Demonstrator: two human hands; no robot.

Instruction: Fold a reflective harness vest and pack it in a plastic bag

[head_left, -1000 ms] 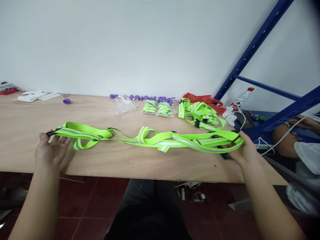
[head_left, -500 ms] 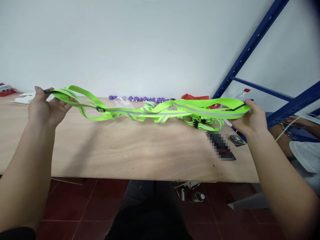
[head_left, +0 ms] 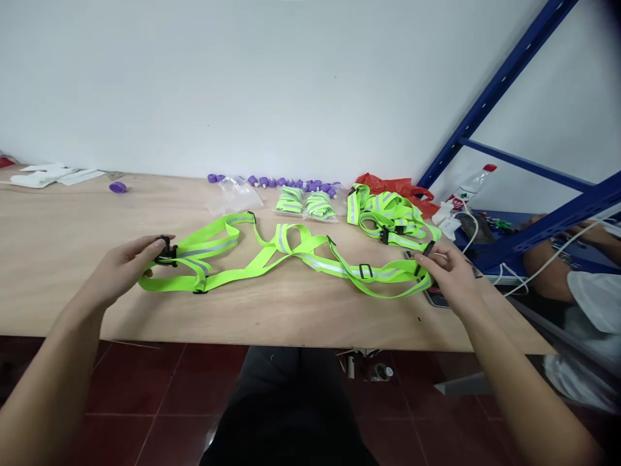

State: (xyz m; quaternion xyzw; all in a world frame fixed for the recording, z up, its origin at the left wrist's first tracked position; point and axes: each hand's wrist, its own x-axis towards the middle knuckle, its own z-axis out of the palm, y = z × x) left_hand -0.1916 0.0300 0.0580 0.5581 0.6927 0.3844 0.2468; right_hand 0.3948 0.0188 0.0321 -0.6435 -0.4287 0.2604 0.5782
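A neon-green reflective harness with silver stripes and black buckles stretches across the wooden table. My left hand pinches a black buckle at the harness's left end. At the opposite end, my right hand is closed on another black buckle. Between the hands the straps sag in loose loops, with the middle low over or on the tabletop. Behind the right part lies a heap of similar green straps. Partly under my right hand is a dark phone.
Two clear packets of folded green straps lie near the wall, beside a row of purple caps. White gloves are far left. A red plastic bag, a bottle and a blue rack stand right. Another person's arm shows there.
Both hands have come down and closer together, lowering the harness from a taut stretch to a slack spread near the tabletop. The packets and strap heap behind are now uncovered.
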